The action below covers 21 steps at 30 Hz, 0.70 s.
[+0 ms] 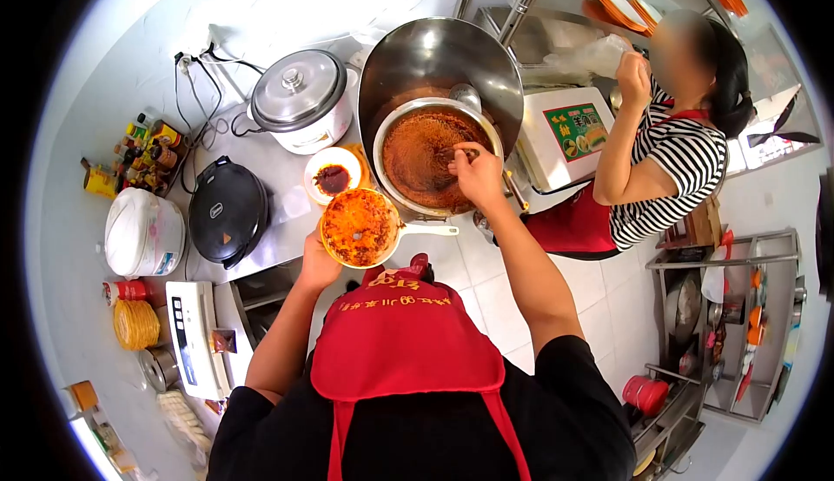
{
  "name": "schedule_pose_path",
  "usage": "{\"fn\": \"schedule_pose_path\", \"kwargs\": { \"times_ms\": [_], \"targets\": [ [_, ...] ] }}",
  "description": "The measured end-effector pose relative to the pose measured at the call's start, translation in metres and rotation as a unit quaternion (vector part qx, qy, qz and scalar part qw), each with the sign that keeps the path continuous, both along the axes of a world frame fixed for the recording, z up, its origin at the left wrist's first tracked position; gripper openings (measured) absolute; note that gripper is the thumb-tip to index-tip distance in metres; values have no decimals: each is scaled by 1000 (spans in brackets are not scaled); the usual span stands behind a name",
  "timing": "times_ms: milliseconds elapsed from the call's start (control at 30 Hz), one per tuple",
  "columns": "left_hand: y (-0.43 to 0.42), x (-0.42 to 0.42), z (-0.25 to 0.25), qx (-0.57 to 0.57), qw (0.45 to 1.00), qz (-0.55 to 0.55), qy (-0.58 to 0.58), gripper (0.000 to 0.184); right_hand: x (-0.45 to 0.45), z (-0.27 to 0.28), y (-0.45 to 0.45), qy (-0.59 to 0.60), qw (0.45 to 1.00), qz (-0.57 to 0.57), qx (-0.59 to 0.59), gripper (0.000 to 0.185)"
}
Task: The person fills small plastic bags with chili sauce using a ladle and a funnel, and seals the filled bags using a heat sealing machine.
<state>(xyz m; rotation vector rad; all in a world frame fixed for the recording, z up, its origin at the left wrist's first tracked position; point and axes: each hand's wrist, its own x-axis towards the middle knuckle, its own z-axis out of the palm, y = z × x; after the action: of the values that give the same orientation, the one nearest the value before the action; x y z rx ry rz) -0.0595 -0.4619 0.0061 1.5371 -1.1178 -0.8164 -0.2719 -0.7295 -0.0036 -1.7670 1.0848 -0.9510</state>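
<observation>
Black griddle: one [228, 212], lid down, left of the left fingers.
Rice cooker: one [300, 103], lid on, well beyond those fingers.
Left hand: one [321, 259], arm bent at the elbow, against the near-left edge of the pan; fingers hidden, so I cannot tell whether they are spread or closed.
Sauce bowl: one [314, 168], dark liquid inside, just beyond the left fingers.
White-handled pan: one [430, 230], orange-red contents, between the two hands' fingers (handle pointing right).
Large pot: one [400, 55], around and beyond the right fingers.
Steel basin: one [380, 146], reddish-brown contents beneath the right fingers.
Right hand: one [476, 172], forearm reaching forward, fingers bunched; I cannot tell what they pinch.
Co-worker: one person [669, 159], right of the right fingers, one hand raised.
</observation>
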Motion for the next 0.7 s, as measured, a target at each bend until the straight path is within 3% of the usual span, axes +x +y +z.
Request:
{"fn": "schedule_pose_path", "kwargs": {
  "times_ms": [133,167,333,467,533,600,667,700],
  "targets": [
    [-3,9,-2,-20,1000,14,-13,37,-3,19,15,-23,986,-61,154,15],
    [-2,9,-3,-45,999,19,-3,36,-7,17,16,-90,978,-77,174,14],
    [-2,20,1,-51,999,10,-18,36,-34,59,41,-186,964,-95,166,16],
    [-5,22,4,-42,999,24,16,32,-43,92,67,-164,978,-91,91,18],
    [-8,24,6,-48,999,17,10,31,-50,96,77,-31,996,-38,-70,19],
    [-10,24,10,-54,998,13,3,31,-55,91,78,7,992,-25,-121,17],
    [-11,24,14,-58,998,-2,16,30,-58,78,73,83,958,4,-275,17],
    [-12,23,14,-58,998,-3,17,30,-55,74,68,99,950,2,-295,16]
  ]
}}
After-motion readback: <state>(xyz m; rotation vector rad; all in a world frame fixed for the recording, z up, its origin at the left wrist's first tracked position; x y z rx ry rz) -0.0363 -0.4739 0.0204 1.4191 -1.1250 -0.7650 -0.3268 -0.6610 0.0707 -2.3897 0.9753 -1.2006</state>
